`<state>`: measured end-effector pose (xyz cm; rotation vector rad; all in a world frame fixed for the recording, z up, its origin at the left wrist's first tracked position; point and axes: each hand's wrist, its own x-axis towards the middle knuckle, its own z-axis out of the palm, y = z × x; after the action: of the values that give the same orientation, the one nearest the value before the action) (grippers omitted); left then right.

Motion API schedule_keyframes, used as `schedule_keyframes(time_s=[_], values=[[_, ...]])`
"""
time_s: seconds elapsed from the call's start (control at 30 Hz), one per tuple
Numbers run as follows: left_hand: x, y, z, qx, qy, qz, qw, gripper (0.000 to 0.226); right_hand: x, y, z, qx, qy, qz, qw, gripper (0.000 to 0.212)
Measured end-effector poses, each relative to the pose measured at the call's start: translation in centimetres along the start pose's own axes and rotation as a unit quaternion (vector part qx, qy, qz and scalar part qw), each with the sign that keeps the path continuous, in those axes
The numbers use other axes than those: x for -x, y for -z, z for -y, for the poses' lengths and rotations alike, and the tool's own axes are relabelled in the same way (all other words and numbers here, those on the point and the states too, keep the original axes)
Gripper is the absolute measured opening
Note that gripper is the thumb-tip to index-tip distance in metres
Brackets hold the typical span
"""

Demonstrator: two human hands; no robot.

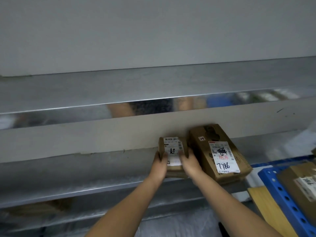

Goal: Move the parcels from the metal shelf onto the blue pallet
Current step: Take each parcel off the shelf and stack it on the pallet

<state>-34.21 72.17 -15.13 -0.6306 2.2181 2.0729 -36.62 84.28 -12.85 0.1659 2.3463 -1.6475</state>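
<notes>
Steel shelf (85, 170) is carrying two parcels; your left hand (159, 164) and right hand (189, 164) are clamping the small parcel (172, 156), its long axis running twelve-to-six, the larger parcel (218, 153) lying at three o'clock.

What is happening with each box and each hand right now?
small parcel: on the metal shelf, label up, gripped on both sides.
large parcel: lying on the shelf, label up, untouched, close beside the small one.
left hand: fingers closed on the small parcel's left side.
right hand: fingers closed on its right side.
parcel at right edge: resting behind the blue rack, partly out of view.
</notes>
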Motion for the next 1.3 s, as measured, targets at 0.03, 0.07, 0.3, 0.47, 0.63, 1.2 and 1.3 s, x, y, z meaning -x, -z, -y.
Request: schedule_keyframes(time_s=[0.03,0.07,0.3,0.47,0.63,1.2,1.3], values=[[0.8,0.3,-0.1,0.001,0.002,-0.009,1.000,0.030,1.0,-0.1,0.2,-0.008,0.002,0.004,1.000,0.048],[1.7,0.5,-0.1,0.005,0.006,-0.020,1.000,0.033,2.0,-0.2,0.3,-0.015,0.003,0.011,1.000,0.047],[10.5,0.5,-0.8,0.025,-0.015,-0.089,0.996,0.035,9.0,1.8,1.3,-0.013,0.065,0.061,0.996,0.032],[17.9,-1.9,-1.4,0.019,-0.025,-0.120,0.992,0.034,15.1,5.1,0.8,-0.028,0.085,0.090,0.992,0.039],[25.4,-5.5,-1.9,0.028,-0.030,-0.099,0.994,0.039,21.0,9.8,-0.7,-0.032,0.096,0.082,0.991,0.036],[37.7,-10.9,-5.1,0.026,-0.122,-0.011,0.992,0.037,34.5,18.7,-1.1,-0.065,0.130,-0.040,0.989,0.038],[39.6,-12.4,-3.6,0.035,-0.108,0.013,0.993,0.039,36.9,19.9,-3.3,-0.062,0.118,-0.062,0.989,0.037]])
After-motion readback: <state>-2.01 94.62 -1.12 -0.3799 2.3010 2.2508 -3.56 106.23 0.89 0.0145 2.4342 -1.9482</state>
